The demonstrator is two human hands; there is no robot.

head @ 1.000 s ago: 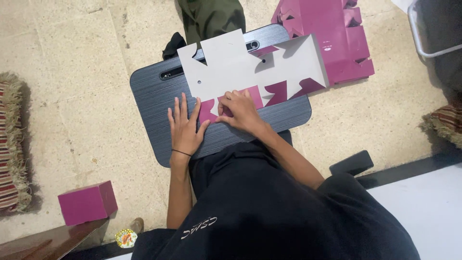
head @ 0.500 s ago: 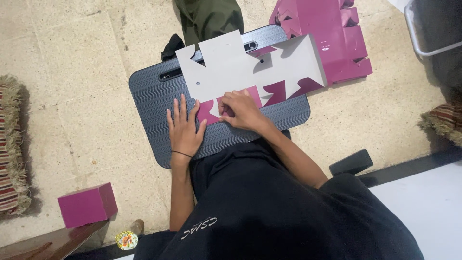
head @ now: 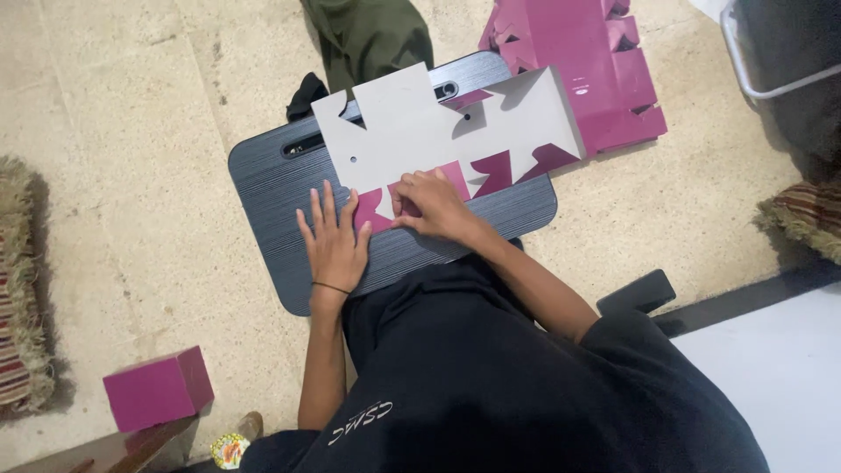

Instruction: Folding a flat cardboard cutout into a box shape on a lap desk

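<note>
Left hand (head: 335, 243) flat on the grey lap board (head: 272, 188), fingers spread, gripping nothing, fingertips touching the unfolded box blank (head: 455, 131). Right hand (head: 434, 206) just beside it, fingers pressing a magenta flap (head: 375, 210) at the blank's near edge. Stack of magenta blanks (head: 578, 61) beyond the right fingers. Finished magenta box (head: 158, 388) on the floor, well behind the left.

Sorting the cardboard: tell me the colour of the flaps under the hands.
Magenta flaps, on a grey-white cardboard blank; head view.
</note>
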